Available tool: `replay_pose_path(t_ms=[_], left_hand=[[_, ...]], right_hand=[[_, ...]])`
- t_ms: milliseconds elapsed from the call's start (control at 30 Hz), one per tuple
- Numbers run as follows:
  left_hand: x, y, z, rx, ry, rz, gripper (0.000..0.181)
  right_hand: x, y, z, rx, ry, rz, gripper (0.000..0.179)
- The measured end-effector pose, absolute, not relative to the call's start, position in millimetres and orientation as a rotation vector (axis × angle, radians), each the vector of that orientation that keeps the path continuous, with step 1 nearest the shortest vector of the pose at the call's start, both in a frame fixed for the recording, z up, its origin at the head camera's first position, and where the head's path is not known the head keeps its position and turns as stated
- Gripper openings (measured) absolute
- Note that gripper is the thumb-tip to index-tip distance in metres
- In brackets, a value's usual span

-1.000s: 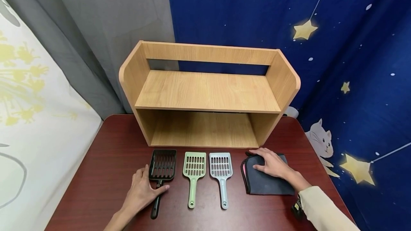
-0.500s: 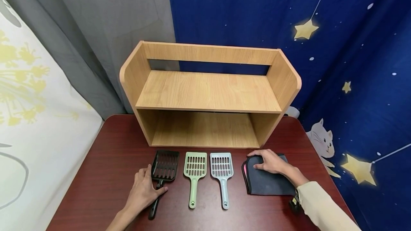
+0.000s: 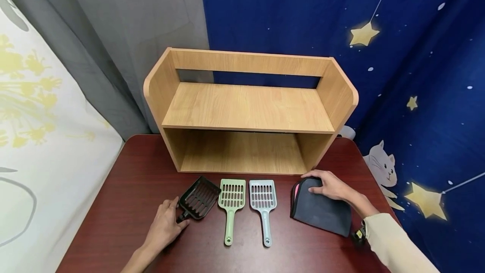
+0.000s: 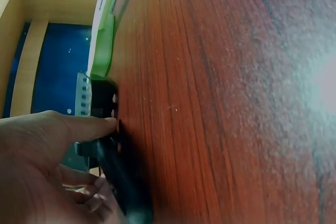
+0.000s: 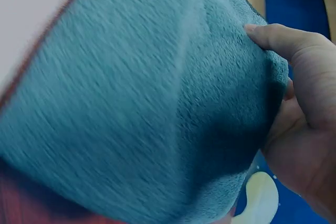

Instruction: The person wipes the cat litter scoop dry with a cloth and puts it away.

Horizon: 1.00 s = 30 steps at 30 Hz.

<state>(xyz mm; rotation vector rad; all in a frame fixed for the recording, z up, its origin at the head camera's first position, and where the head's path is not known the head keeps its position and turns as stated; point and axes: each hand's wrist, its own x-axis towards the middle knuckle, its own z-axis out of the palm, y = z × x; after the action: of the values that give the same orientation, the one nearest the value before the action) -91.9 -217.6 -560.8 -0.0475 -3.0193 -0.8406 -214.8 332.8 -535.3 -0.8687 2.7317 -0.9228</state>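
Observation:
My left hand (image 3: 163, 224) pinches a black slotted litter scoop (image 3: 198, 198) near the neck, thumb on one side and fingers on the other. The scoop's head points to the back right, its corner right at the green scoop's edge. In the left wrist view the black handle (image 4: 122, 179) runs down beside the palm. At the right, my right hand (image 3: 331, 185) grips the upper edge of a folded dark grey towel (image 3: 322, 209) with pink showing in its fold. The right wrist view shows the towel's fuzzy surface (image 5: 126, 93), the thumb pressing on it.
A green litter scoop (image 3: 229, 224) and a pale blue one (image 3: 265, 224) lie side by side mid-table. Behind them stands a two-tier wooden shelf (image 3: 248, 106) on the dark red table (image 3: 125, 180). Curtains hang behind the table.
The black scoop has turned clockwise, its head swinging right toward the green scoop. The towel has shifted slightly right and tilted, its lower right corner dropping, with the right hand moving along.

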Motion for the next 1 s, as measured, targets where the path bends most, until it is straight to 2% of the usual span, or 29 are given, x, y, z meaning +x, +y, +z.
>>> replay_pose_path(t_ms=[233,433,767,1000], left_hand=[[-92,-222,-565,-0.098,-2.931,-0.835,0.057],[-93,-226,-567,-0.139,-2.896,-0.827,0.039],[-100,-233,-562,-0.165,-2.941,-0.852,0.025],[-102,-237,-554,-0.105,-3.006,-0.889,0.025]], right_hand=[[-215,348,-519,-0.878,2.718,-1.054,0.047],[-215,358,-505,-0.863,2.619,-1.203,0.039],[-209,358,-485,-0.681,2.562,-1.283,0.026],[-202,352,-475,-0.393,2.411,-1.451,0.039]])
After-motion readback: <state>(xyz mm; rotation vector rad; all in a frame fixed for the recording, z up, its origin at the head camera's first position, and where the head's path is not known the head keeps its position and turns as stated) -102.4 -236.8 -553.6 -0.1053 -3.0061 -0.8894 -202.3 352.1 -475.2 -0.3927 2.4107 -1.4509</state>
